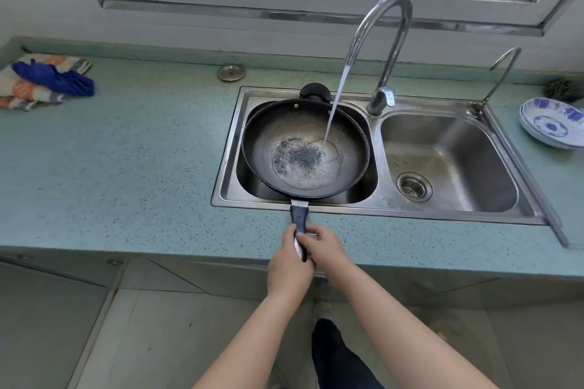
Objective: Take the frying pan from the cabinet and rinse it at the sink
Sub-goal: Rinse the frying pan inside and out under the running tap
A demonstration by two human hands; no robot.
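Note:
A black frying pan [305, 148] with a worn, speckled bottom lies over the left basin of the steel double sink [376, 202]. Its dark handle [299, 221] reaches toward me across the sink's front rim. Both hands hold that handle near its end: my left hand [289, 257] grips it from the left and my right hand [322, 246] grips it from the right. Water streams from the tall curved faucet [384, 41] into the pan, and a shallow pool has spread over its bottom.
The right basin [448, 161] has a drain strainer. A small second tap [502, 69] stands at the sink's back right. Blue-patterned plates [551, 123] sit on the counter at right, folded cloths [44, 80] at far left, a round metal cap [231, 73] behind the sink.

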